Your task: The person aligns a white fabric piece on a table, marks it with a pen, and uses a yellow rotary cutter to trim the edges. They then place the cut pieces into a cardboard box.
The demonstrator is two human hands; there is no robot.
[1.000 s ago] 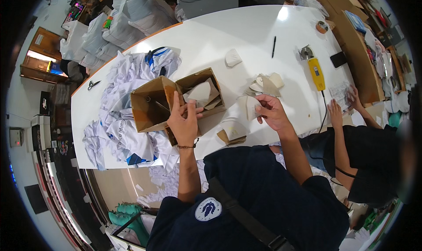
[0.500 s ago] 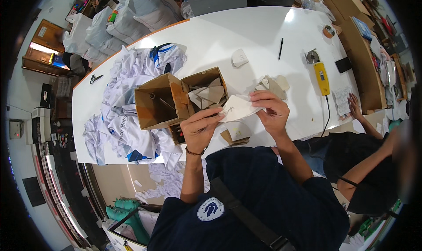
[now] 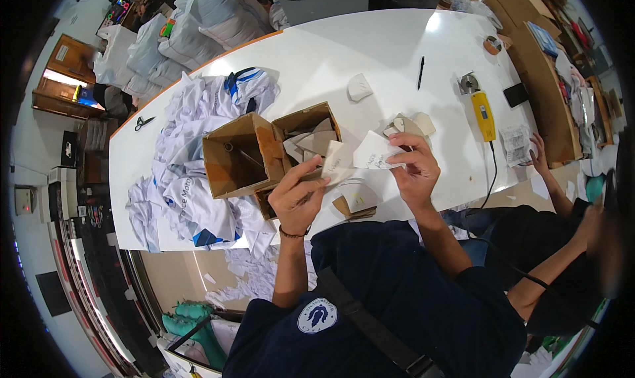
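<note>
My left hand [image 3: 299, 198] pinches a pale card piece [image 3: 342, 161], tilted, with handwriting on it. In my right hand [image 3: 417, 173] is a second white card piece [image 3: 374, 151], also written on, held between thumb and fingers. A gap separates the two pieces over the table. Just beyond my left hand stands a cardboard box [image 3: 306, 115] holding several grey card pieces [image 3: 312, 142]. Below the held pieces lies a small stack of cut card [image 3: 358, 196]. Another pile of card pieces [image 3: 422, 123] lies behind my right hand.
An open cardboard box [image 3: 239, 154] adjoins the first, beside a heap of white and blue fabric [image 3: 182, 160]. Rightward lie a pen [image 3: 421, 72], a yellow corded cutter [image 3: 483, 113], a phone [image 3: 516, 95] and tape [image 3: 492, 45]. A co-worker's hand [image 3: 539, 154] touches a paper sheet [image 3: 514, 145].
The card pieces, held together before, are now apart, one in each hand. My left hand's piece has tilted more upright. The co-worker's hand has shifted slightly beside the paper sheet.
</note>
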